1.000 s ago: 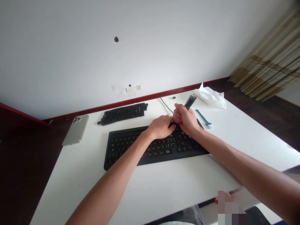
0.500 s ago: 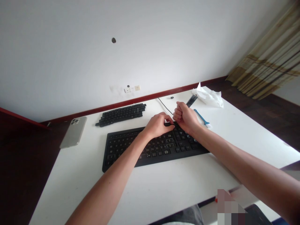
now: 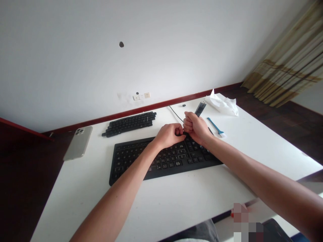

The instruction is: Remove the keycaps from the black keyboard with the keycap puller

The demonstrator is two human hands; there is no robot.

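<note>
Head view: keycaps (image 3: 191,160) in black keyboard (image 3: 181,169)

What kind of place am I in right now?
Probably a home study or small office: a white desk holds a black computer keyboard and a smartphone, with wall sockets behind and a striped curtain in the corner.

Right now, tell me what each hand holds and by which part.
The right hand closes around a dark bar, its upper end sticking out. The left hand pinches something small and black; what it is cannot be told.
</note>
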